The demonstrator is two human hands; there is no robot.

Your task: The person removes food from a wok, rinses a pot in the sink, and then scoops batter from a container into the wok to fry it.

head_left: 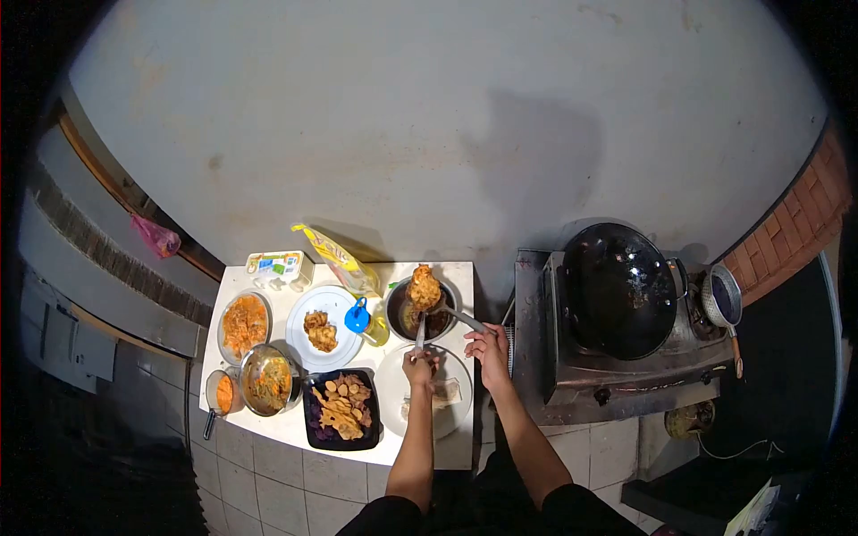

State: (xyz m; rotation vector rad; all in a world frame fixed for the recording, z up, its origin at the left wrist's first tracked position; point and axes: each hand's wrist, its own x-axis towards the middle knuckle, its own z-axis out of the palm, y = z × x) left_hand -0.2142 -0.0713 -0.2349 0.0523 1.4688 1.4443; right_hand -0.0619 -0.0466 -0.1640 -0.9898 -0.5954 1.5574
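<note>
My right hand (487,353) is closed around the grey handle of a ladle-like utensil (463,317). On its head rests a browned, fried-looking piece of food (424,288), held over a dark pot (395,314). In my left hand (420,367) is the handle of a metal spoon-like utensil (420,332), whose far end reaches into the pot and is partly hidden. Below my left hand stands a pale plate (389,375) with whitish pieces on it, partly covered by my forearm. A white plate (298,317) with a fried piece (320,332) lies further left.
A blue-capped bottle (359,317) and a yellow bag (338,261) stand beside the pot. Further left are a black tray of food (310,431), a metal bowl (270,410), an orange-filled plate (245,325) and an egg pack (279,265). A black wok (621,299) sits on the right-hand stove (563,390).
</note>
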